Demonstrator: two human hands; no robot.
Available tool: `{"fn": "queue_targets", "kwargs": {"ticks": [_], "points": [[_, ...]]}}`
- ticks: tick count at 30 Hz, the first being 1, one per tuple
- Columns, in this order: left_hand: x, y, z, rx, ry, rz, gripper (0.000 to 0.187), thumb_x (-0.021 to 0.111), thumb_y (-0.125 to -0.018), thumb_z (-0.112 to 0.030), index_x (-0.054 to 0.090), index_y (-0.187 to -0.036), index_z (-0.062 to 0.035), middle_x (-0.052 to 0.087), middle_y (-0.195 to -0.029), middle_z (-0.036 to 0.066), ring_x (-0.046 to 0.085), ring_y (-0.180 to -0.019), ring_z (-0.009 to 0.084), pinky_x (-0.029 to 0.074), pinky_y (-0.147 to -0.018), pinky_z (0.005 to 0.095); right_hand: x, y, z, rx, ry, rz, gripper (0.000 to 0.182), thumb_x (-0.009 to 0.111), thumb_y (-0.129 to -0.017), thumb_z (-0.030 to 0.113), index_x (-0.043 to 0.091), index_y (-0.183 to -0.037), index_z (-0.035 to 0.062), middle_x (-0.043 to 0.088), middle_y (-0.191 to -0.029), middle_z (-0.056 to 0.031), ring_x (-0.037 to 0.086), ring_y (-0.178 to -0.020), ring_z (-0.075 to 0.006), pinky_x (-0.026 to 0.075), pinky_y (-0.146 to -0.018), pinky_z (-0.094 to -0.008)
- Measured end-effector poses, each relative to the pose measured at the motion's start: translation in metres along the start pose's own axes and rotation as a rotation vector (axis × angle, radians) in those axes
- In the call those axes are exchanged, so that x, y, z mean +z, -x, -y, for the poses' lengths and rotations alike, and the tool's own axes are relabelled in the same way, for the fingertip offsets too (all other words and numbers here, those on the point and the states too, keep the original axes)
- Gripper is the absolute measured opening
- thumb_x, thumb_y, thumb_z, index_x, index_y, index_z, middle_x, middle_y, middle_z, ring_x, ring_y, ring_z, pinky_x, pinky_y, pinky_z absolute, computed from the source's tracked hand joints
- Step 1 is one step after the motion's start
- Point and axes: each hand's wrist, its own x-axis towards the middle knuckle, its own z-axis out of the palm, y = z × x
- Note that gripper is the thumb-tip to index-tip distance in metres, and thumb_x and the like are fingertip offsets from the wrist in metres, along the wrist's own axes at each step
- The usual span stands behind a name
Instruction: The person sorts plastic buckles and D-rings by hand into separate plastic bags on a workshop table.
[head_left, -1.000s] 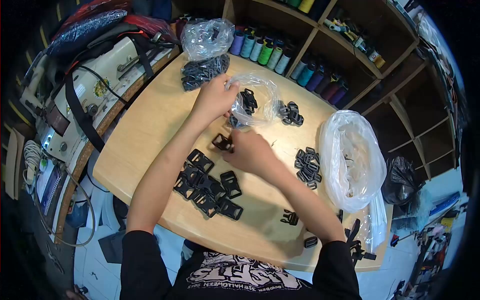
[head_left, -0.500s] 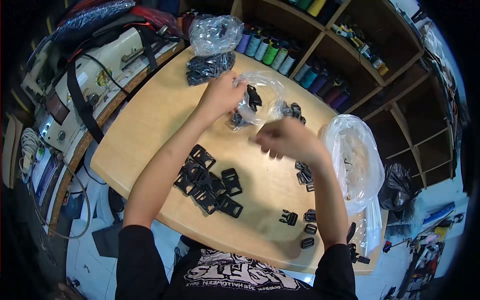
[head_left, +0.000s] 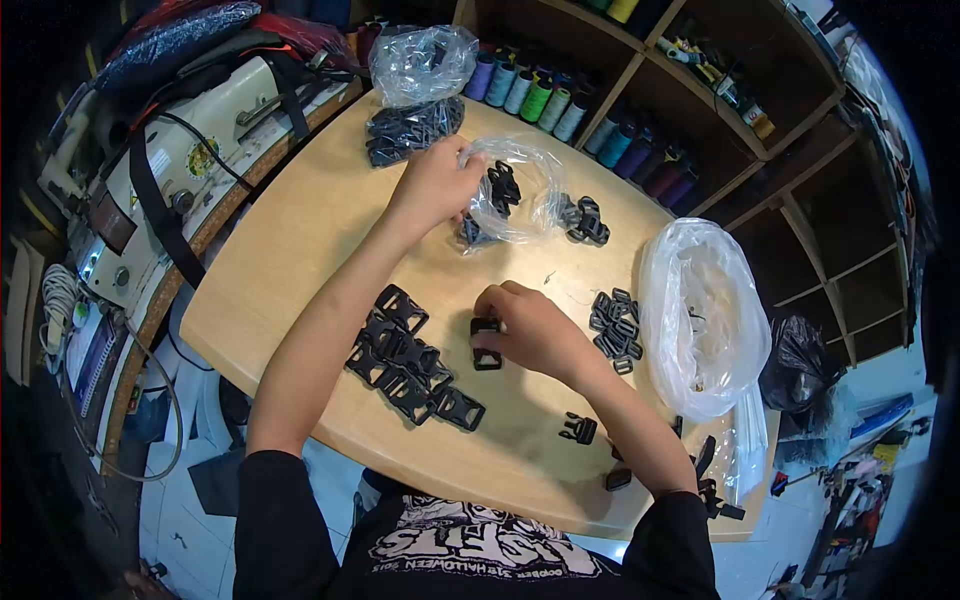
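Note:
My left hand [head_left: 437,188] pinches the rim of a clear plastic bag [head_left: 543,165], which stands with its mouth open and black buckle parts [head_left: 503,188] inside. Nearer to me, my right hand [head_left: 528,328] grips a black plastic buckle half [head_left: 487,352] between thumb and fingers, low over the table. Left of it lies a cluster of flat black buckle halves [head_left: 408,358]. A single pronged buckle half [head_left: 578,428] rests by my right forearm.
Small black strap adjusters [head_left: 616,330] lie beside a large white plastic bag [head_left: 652,330] on the wooden table [head_left: 290,240]. More black parts [head_left: 588,222] sit behind. Filled bags [head_left: 415,128] and thread spools [head_left: 540,103] line the back; a sewing machine [head_left: 200,150] stands left.
My right hand has come down and left from beside the clear bag. It has taken hold of a buckle half from the cluster's right side. My left hand stays at the bag.

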Motion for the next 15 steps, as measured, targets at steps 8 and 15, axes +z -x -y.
{"fn": "queue_targets", "kwargs": {"ticks": [8, 15], "points": [[0.001, -0.004, 0.007, 0.013, 0.023, -0.011, 0.039, 0.057, -0.09, -0.027, 0.059, -0.108, 0.0069, 0.064, -0.062, 0.015, 0.064, -0.05, 0.0217, 0.053, -0.05, 0.0345, 0.004, 0.014, 0.001, -0.109, 0.197, -0.019, 0.068, 0.082, -0.067, 0.029, 0.054, -0.124, 0.0041, 0.055, -0.117, -0.0162, 0.057, -0.108, -0.0327, 0.048, -0.095, -0.0389], [0.001, -0.005, 0.009, 0.05, 0.01, -0.023, 0.038, 0.057, -0.09, -0.026, 0.059, -0.108, 0.0072, 0.064, -0.063, 0.016, 0.065, -0.05, 0.023, 0.053, -0.049, 0.0353, -0.063, -0.003, -0.012, -0.105, -0.833, 0.065, 0.056, 0.078, -0.078, 0.031, 0.059, -0.116, -0.0044, 0.063, -0.106, -0.012, 0.065, -0.086, -0.018, 0.054, -0.07, -0.03]]}}
